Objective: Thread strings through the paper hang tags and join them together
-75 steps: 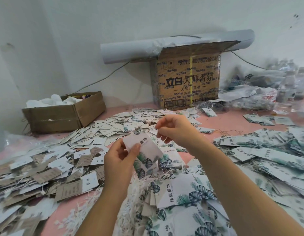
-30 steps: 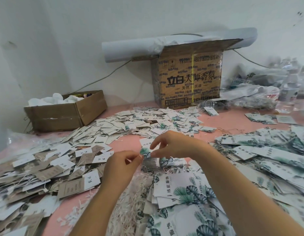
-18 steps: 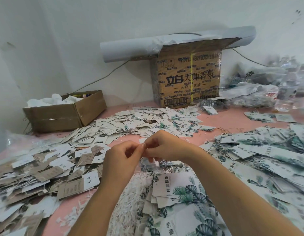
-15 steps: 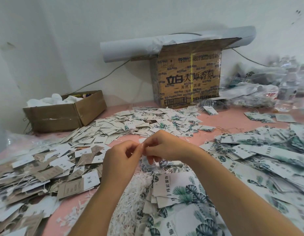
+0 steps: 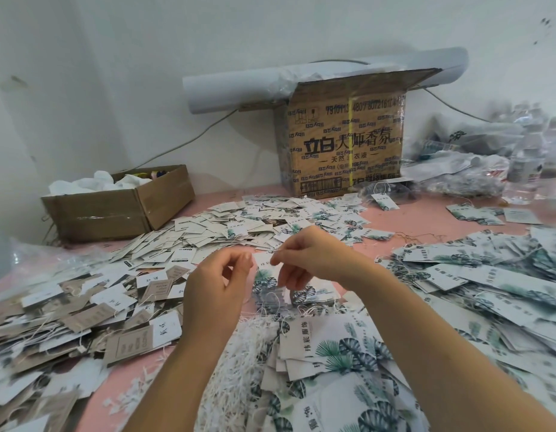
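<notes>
My left hand (image 5: 216, 289) and my right hand (image 5: 309, 257) are raised over the pink table (image 5: 426, 213), a small gap between their fingertips. Each pinches thumb to forefinger on what seems a thin white string, too fine to see clearly. A white hang tag with a green leaf print (image 5: 263, 275) hangs between and just below the fingertips. Under my wrists lies a bundle of white strings (image 5: 239, 369) beside a stack of leaf-print tags (image 5: 336, 350).
Loose tags lie in heaps at the left (image 5: 83, 310), the back middle (image 5: 286, 219) and the right (image 5: 489, 275). A low cardboard box (image 5: 120, 210) stands back left, a tall printed carton (image 5: 345, 145) under a paper roll (image 5: 239, 85) at the wall. Plastic bags and bottles (image 5: 520, 166) crowd the back right.
Half a second ago my fingertips met over the tag. Now the hands have drawn slightly apart and the tag shows hanging between them.
</notes>
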The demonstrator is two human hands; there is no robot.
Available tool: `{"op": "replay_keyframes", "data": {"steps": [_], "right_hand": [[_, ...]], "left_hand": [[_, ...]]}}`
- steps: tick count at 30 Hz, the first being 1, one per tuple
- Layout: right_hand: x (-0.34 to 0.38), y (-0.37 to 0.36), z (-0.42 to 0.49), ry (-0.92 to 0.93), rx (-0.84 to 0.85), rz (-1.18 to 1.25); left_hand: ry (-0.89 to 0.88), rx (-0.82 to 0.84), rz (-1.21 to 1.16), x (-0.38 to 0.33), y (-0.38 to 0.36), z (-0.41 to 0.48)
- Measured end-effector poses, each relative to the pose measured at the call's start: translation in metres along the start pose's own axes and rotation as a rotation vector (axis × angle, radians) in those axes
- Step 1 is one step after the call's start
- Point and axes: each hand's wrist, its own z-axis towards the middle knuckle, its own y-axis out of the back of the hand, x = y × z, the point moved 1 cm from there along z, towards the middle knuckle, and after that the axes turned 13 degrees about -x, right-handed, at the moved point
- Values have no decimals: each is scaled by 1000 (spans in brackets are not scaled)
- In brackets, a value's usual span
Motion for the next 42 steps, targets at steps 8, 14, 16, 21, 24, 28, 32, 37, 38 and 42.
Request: {"op": "replay_keyframes", "data": {"steps": [8, 14, 16, 21, 24, 28, 32, 37, 38, 42], "right_hand": [[-9, 18, 7, -169, -272, 686], [-18, 23, 11, -259, -379, 1030], [-22, 22, 12, -309, -421, 1038], [-32, 15, 15, -310, -483, 367], [-43, 3, 16, -185, -411, -237], [-54, -14, 16, -162, -302, -541], [-54, -21, 16, -137, -329, -649], [-49, -25, 15, -50, -351, -716], [-47, -25, 14, -42, -349, -724], [-43, -25, 14, -13, -351, -735]], "left_hand": [[89, 69, -74, 8, -5, -4], [161, 231, -8, 16, -10, -9], [169, 300, 8, 19, -14, -12], [75, 327, 93, 28, -22, -21], [32, 371, 213, 36, -25, -26], [28, 403, 258, 45, -28, -31], [-32, 393, 304, 51, -30, -32], [-40, 398, 298, 54, -31, -32], [-40, 397, 297, 54, -31, -32], [-42, 401, 294, 53, -30, -32]]}}
